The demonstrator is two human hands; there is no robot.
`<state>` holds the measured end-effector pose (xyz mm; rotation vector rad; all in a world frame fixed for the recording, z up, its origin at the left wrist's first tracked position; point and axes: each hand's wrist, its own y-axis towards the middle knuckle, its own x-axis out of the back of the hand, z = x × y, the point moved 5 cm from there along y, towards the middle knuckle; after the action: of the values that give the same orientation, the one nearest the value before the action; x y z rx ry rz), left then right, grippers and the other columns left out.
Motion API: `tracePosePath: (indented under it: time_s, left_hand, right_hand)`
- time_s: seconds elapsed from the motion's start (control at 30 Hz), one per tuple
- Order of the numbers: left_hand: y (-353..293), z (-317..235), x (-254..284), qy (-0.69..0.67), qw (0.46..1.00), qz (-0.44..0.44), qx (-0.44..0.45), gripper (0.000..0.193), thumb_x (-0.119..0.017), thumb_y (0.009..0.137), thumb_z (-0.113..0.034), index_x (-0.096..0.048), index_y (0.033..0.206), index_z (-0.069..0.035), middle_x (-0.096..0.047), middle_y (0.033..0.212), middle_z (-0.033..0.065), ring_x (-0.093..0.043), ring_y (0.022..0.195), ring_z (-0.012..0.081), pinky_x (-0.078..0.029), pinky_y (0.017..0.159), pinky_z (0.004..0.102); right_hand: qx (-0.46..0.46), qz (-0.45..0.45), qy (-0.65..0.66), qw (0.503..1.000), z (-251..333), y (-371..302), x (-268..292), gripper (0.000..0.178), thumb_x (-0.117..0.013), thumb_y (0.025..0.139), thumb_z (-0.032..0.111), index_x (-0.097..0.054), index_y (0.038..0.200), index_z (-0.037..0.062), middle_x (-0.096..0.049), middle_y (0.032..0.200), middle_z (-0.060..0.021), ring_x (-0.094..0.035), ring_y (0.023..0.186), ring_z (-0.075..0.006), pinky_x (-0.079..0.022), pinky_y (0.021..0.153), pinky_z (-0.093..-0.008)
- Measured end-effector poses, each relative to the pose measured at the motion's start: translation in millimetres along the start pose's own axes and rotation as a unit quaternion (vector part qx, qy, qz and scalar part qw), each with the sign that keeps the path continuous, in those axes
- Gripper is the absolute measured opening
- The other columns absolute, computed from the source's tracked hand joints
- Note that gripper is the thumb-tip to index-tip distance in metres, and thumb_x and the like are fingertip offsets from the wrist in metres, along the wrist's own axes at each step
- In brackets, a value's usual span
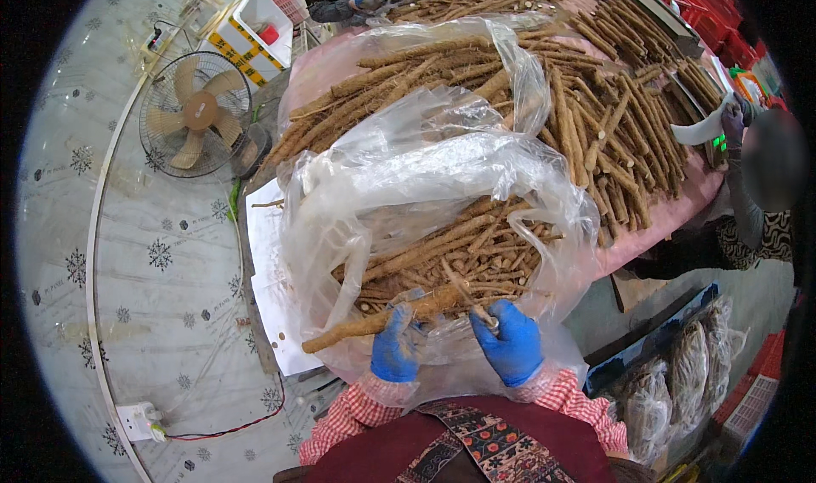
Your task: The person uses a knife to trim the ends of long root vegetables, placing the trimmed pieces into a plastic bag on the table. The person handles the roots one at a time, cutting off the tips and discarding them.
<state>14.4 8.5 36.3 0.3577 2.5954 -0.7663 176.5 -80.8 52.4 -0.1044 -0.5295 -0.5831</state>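
My left hand (395,344), in a blue glove, is closed around a long brown yam (344,333). The yam lies roughly level, its thicker left end sticking out past the hand. My right hand (510,344), gloved alike, grips a slim, pointed, brownish piece (461,286) with a pale round end; whether it is a thin root or a tool I cannot tell. It crosses the yam's right part. Just beyond both hands, a big clear plastic bag (331,203) gapes around a heap of thinner yam pieces (501,258).
More yams (399,79) cover the pink-topped table beyond the bag. Cut yams (616,143) are piled at the right, near a person (748,186) holding a curved white object (701,132). A fan (200,112) stands at the left. Wrapped bundles (688,364) lie at the lower right.
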Motion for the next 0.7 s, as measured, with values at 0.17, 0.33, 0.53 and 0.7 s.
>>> tracePosePath:
  time_s: [0.17, 0.33, 0.53, 0.7]
  left_hand:
    - [-3, 6, -2, -0.046, 0.999, -0.008, 0.019, 0.039, -0.046, 0.099, -0.03, -0.048, 0.127, -0.003, -0.057, 0.118, 0.0105, -0.06, 0.101, 0.0189, -0.051, 0.074, 0.0253]
    - [-9, 6, 10, -0.093, 0.995, 0.029, 0.014, 0.038, -0.051, 0.096, -0.027, -0.047, 0.125, -0.004, -0.056, 0.118, 0.0113, -0.058, 0.107, 0.0219, -0.053, 0.085, 0.0307]
    - [-8, 3, 25, -0.169, 0.985, 0.045, -0.001, 0.032, -0.057, 0.094, -0.022, -0.052, 0.118, -0.001, -0.06, 0.105, 0.0091, -0.06, 0.092, 0.0185, -0.053, 0.075, 0.0305]
    - [-5, -7, -1, 0.191, 0.977, 0.08, -0.059, 0.022, -0.062, 0.091, -0.019, -0.062, 0.103, -0.001, -0.063, 0.091, 0.005, -0.06, 0.081, 0.0138, -0.051, 0.069, 0.0275]
  right_hand:
    - [0.02, 0.023, -0.001, 1.0, 1, 1, -13, 0.024, -0.071, 0.081, 0.025, -0.056, 0.087, 0.0082, -0.058, 0.073, -0.0134, -0.062, 0.064, -0.0342, -0.049, 0.054, -0.0405]
    - [-0.066, 0.073, 0.001, 0.995, -34, -2, -36, 0.025, -0.068, 0.083, 0.028, -0.059, 0.093, 0.0065, -0.062, 0.079, -0.0187, -0.063, 0.068, -0.0356, -0.05, 0.058, -0.0421]
    - [-0.225, 0.125, 0.117, 0.959, -106, -28, -54, 0.023, -0.064, 0.088, 0.023, -0.062, 0.098, 0.0029, -0.067, 0.078, -0.0144, -0.061, 0.058, -0.0233, -0.047, 0.051, -0.0325]
    - [-0.273, 0.154, 0.433, 0.845, -12, -8, -6, 0.016, -0.064, 0.09, 0.017, -0.063, 0.094, 0.0019, -0.058, 0.062, -0.0025, -0.05, 0.05, -0.0062, -0.037, 0.042, -0.0222]
